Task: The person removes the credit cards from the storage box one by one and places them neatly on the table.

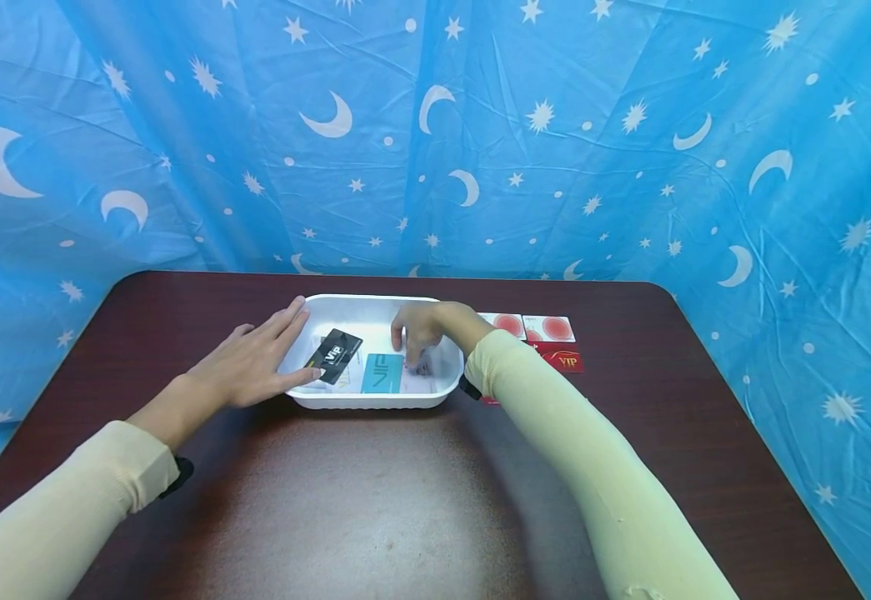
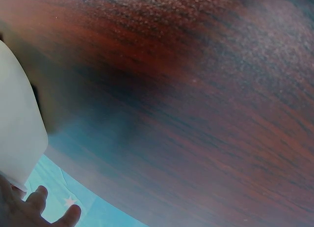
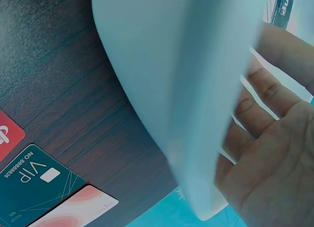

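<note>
A white plastic tray (image 1: 375, 401) holds several cards, among them a black VIP card (image 1: 335, 354) and a teal card (image 1: 382, 373). My left hand (image 1: 258, 360) lies along the tray's left side, fingers straight, with the thumb by the black card. From the right my right hand (image 1: 427, 329) reaches over the rim, its fingers pointing down at the cards on the tray floor. In the right wrist view the fingers are slightly bent and spread behind the tray wall (image 3: 147, 65). Their tips are partly hidden there, and no card shows between them.
Right of the tray, several cards lie on the dark wooden table (image 1: 375, 500): pink-and-white cards (image 1: 550, 327), a red VIP card (image 1: 563, 360) and a dark green VIP card (image 3: 37, 187). A blue curtain (image 1: 435, 150) with moons and stars hangs behind the table.
</note>
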Motion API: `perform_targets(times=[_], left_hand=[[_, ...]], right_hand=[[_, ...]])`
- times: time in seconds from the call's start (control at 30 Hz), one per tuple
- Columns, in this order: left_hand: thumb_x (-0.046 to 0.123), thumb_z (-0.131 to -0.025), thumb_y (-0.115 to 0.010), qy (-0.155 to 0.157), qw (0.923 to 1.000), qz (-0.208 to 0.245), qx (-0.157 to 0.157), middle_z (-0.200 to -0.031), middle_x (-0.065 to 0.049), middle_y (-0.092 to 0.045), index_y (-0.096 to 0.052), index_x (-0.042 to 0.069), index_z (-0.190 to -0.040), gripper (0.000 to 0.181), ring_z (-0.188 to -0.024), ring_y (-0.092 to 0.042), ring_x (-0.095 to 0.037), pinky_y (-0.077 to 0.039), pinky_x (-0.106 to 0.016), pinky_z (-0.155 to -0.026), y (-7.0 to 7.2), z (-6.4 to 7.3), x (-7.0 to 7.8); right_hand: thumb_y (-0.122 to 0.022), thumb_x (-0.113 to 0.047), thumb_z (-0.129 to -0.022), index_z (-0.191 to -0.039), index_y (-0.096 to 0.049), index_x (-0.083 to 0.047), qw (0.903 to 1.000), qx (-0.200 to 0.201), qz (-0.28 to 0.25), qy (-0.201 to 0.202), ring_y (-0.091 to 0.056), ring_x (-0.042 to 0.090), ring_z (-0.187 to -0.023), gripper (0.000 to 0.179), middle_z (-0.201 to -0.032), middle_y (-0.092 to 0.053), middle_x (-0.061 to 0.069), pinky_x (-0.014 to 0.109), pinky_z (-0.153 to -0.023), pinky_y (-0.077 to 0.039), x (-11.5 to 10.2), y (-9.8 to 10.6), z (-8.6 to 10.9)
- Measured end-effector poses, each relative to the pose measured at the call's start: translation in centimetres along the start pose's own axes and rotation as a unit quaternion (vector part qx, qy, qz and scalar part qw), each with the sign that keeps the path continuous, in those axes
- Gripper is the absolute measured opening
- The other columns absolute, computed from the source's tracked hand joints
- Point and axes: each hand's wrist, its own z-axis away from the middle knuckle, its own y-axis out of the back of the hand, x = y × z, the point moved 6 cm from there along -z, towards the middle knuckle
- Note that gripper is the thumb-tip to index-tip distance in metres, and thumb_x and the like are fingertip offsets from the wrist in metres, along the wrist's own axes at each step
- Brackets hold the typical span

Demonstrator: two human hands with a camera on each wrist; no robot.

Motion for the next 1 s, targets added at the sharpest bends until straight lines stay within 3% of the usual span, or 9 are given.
perform_targets(times=[0.2, 0.5, 0.63, 0.77, 0.87, 1.0], left_hand=[[0.062, -0.093, -0.052, 0.002, 1.0, 0.001, -0.003, -0.164, -0.021, -0.012, -0.016, 0.0, -0.158, 0.096, -0.147, -0.023, -0.042, -0.028, -0.071, -0.106, -0.1, -0.06, -0.09], [0.061, -0.093, -0.053, -0.003, 1.0, -0.001, 0.005, -0.164, -0.021, -0.013, -0.018, -0.001, -0.157, 0.096, -0.146, -0.025, -0.042, -0.029, -0.071, -0.106, 0.01, -0.03, -0.13], [0.062, -0.093, -0.052, -0.004, 1.0, -0.001, 0.005, -0.164, -0.021, -0.013, -0.018, 0.0, -0.157, 0.095, -0.146, -0.025, -0.042, -0.029, -0.072, -0.105, 0.0, -0.07, -0.14], [0.062, -0.093, -0.051, -0.004, 1.0, -0.002, 0.004, -0.164, -0.021, -0.013, -0.018, 0.0, -0.157, 0.095, -0.146, -0.025, -0.042, -0.029, -0.071, -0.106, -0.06, -0.09, -0.17], [0.062, -0.093, -0.052, -0.005, 1.0, -0.001, 0.005, -0.164, -0.021, -0.013, -0.018, 0.0, -0.157, 0.096, -0.146, -0.025, -0.042, -0.029, -0.071, -0.105, -0.07, -0.07, -0.15], [0.062, -0.093, -0.052, -0.005, 1.0, 0.001, 0.005, -0.164, -0.021, -0.013, -0.018, 0.0, -0.157, 0.096, -0.146, -0.024, -0.042, -0.03, -0.071, -0.105, -0.03, 0.01, -0.09]], right_hand=[[-0.075, -0.005, -0.087, -0.108, -0.062, -0.006, 0.9997, -0.01, -0.021, -0.005, -0.038, 0.008, -0.066, 0.025, -0.095, -0.047, 0.004, 0.02, -0.056, -0.035, 0.02, -0.19, -0.19], [-0.073, -0.004, -0.087, -0.106, -0.061, -0.005, 0.9995, -0.011, -0.027, -0.009, -0.038, 0.009, -0.065, 0.023, -0.094, -0.048, 0.004, 0.02, -0.054, -0.033, -0.14, -0.08, -0.15], [-0.072, -0.003, -0.087, -0.107, -0.061, -0.005, 0.9995, -0.011, -0.03, -0.009, -0.041, 0.01, -0.071, 0.023, -0.093, -0.047, 0.004, 0.022, -0.058, -0.037, -0.21, 0.07, 0.0], [-0.072, -0.005, -0.089, -0.109, -0.06, -0.005, 0.9992, -0.015, -0.036, -0.01, -0.046, 0.014, -0.084, 0.023, -0.1, -0.049, 0.005, 0.03, -0.074, -0.048, -0.22, 0.15, 0.11], [-0.072, -0.005, -0.089, -0.11, -0.059, -0.005, 0.9992, -0.014, -0.037, -0.009, -0.046, 0.016, -0.088, 0.024, -0.106, -0.049, 0.006, 0.034, -0.083, -0.051, -0.28, 0.26, 0.17], [-0.072, -0.001, -0.088, -0.11, -0.058, -0.006, 0.9996, -0.002, -0.029, -0.003, -0.043, 0.014, -0.08, 0.027, -0.106, -0.048, 0.007, 0.026, -0.07, -0.046, -0.52, 0.49, 0.31]])
